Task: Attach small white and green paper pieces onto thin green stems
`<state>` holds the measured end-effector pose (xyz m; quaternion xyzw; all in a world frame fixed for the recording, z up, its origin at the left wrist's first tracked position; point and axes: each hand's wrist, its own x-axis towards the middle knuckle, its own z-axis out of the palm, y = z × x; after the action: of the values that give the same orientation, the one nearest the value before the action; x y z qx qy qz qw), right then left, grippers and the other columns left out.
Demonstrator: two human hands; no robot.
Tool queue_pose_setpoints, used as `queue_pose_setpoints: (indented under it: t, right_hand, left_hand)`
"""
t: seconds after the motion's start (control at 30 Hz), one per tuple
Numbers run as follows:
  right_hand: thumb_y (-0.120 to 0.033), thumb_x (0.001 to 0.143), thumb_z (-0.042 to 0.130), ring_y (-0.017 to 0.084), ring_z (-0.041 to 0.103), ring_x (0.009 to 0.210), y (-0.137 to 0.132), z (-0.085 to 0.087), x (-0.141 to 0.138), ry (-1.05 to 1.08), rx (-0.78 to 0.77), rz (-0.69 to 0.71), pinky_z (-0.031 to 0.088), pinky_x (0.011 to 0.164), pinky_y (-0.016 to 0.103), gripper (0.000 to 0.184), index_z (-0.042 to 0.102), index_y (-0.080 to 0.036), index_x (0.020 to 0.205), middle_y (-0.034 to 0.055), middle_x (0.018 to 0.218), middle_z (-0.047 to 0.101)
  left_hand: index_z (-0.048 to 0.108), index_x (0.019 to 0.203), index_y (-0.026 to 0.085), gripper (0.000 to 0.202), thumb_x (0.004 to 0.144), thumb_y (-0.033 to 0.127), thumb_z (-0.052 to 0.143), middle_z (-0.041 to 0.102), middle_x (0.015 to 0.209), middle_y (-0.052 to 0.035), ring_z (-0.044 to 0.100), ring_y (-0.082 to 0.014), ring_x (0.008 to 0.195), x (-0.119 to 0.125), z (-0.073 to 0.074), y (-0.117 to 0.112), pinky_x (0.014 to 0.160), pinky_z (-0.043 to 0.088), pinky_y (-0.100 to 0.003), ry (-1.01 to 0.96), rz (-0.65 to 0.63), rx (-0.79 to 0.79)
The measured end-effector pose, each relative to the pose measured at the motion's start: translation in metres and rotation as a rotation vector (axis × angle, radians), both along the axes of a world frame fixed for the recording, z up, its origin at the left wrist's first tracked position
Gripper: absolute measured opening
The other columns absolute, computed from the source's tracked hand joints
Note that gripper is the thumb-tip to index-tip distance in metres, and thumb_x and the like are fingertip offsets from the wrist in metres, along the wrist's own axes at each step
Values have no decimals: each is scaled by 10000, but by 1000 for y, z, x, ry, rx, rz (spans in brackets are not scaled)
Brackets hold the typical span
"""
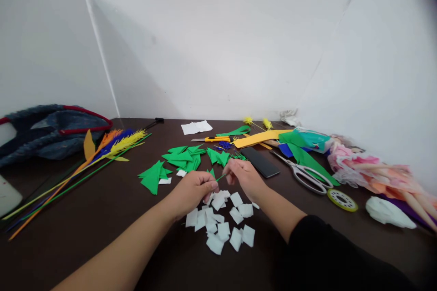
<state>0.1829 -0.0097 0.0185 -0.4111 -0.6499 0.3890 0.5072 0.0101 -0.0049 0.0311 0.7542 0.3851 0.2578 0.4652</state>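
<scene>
My left hand [195, 189] and my right hand [244, 176] are close together over the dark table [102, 227]. Both pinch a thin green stem [221, 176] that runs between their fingertips. The fingers of each hand are closed on it. Right below the hands lies a heap of several small white paper squares [223, 223]. Just beyond the hands lie several green paper triangles [180, 160].
Scissors [303, 175], a black phone [261, 162], a yellow utility knife [213, 139] and coloured paper strips [262, 137] lie at the back right. Dolls [368, 170] and a tape roll [342, 200] sit at the right. Long coloured stems [78, 168] and a fuzzy bag [51, 129] are on the left.
</scene>
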Motion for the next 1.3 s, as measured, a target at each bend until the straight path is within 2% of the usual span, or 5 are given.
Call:
queue_pose_setpoints:
  t: [0.17,0.43,0.77,1.1,1.3]
  right_hand:
    - [-297,658,658,114,503,645,0,-2,2,54,11,208,401,596,246,199,651,-189,825,-3,711,561]
    - [-217,689,597,96,449,531,-4,6,-6,-244,128,-67,340,519,218,145,577,-157,558,-30,531,504]
    - [-305,742,520,83,373,489,-5,6,-8,-417,275,-144,266,476,208,346,399,-163,450,-46,463,372]
    - [-440,808,433,95,443,482,0,-2,0,-100,14,22,351,481,218,378,588,-148,625,-13,511,501]
    - [-300,645,666,114,515,646,0,-3,4,53,-4,218,412,591,242,185,654,-187,791,2,716,570]
  left_hand:
    - [581,670,141,266,785,338,446,454,415,52,352,-87,444,-1,0,-1,511,281,-218,-67,-42,-50]
    - [578,669,138,253,778,333,460,452,428,53,341,-86,450,0,-1,-1,500,268,-219,-65,-43,-60]
    - [580,652,152,230,754,334,482,487,453,44,359,-91,435,-1,2,-1,455,273,-215,90,11,96]
    - [584,677,154,259,777,349,447,466,442,49,343,-90,429,0,2,-3,460,264,-214,57,-21,58]
    - [571,680,143,290,801,362,424,422,429,59,320,-83,442,-2,0,-2,495,264,-213,-78,-76,-55]
